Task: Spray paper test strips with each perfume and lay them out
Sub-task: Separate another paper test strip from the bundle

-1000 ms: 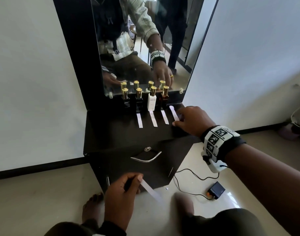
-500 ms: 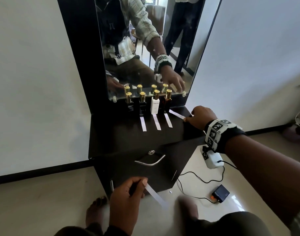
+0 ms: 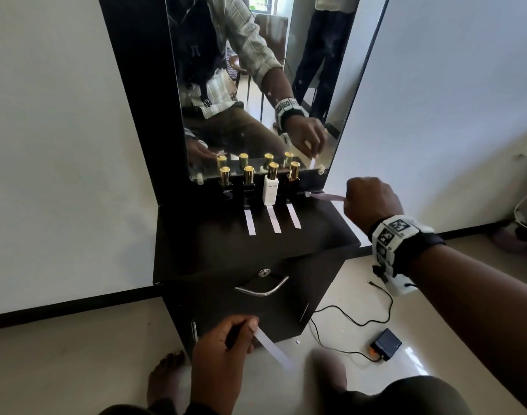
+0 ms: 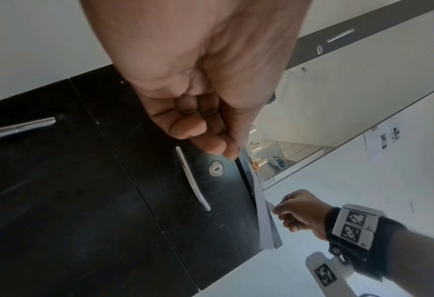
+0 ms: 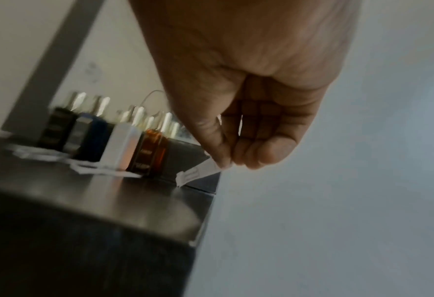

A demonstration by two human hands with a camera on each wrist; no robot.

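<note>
You're facing a dark desk [image 3: 196, 241] with a tall mirror [image 3: 256, 85], its drawer has a curved metal handle [image 3: 262, 290] and a lock [image 3: 264, 273]. White walls [image 3: 61, 145], pale glossy floor [image 3: 76, 354], black skirting [image 3: 70, 307], daylight bouncing around.

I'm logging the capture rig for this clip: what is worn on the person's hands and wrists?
Both hands are bare. The right wrist wears a black strap under a white band printed with black square-pattern markers; a small white camera unit hangs beneath it. The left hand ends in a dark sleeve cuff at the frame's bottom edge; no band shows.
</note>
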